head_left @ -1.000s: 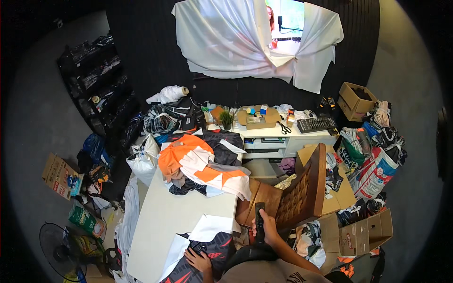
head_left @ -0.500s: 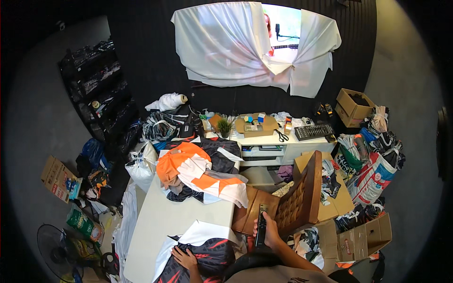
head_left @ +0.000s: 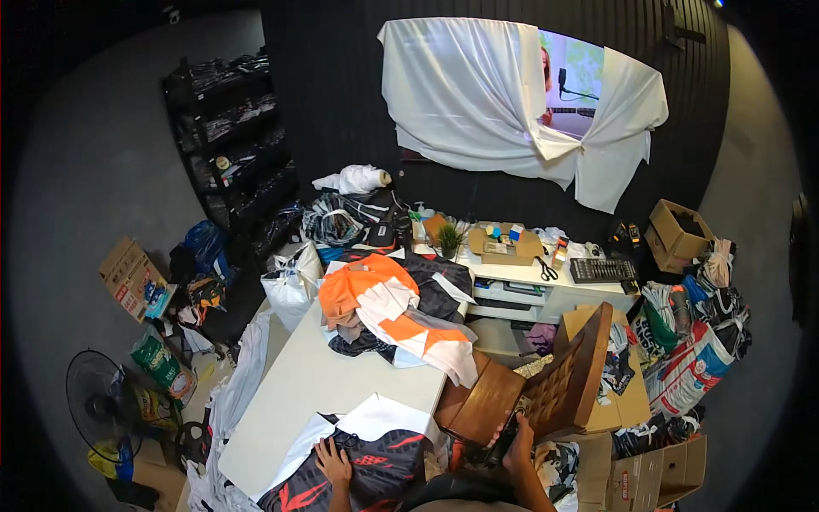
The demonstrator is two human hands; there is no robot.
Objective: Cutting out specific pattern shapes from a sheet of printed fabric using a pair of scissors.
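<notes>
I log the printed fabric (head_left: 388, 465) as black with jagged red streaks, the remote control (head_left: 505, 441) as black, the counter (head_left: 286, 401) as plain white, the piled garment (head_left: 363, 286) as orange and off-white panels, and the tufted chair (head_left: 482, 392) as brown.

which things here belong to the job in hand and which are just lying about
In use:
- remote, held in the right hand
- black and red cloth, under the left hand

Apparently just lying about:
- scissors
- potted plant
- white bag
- fan
</notes>
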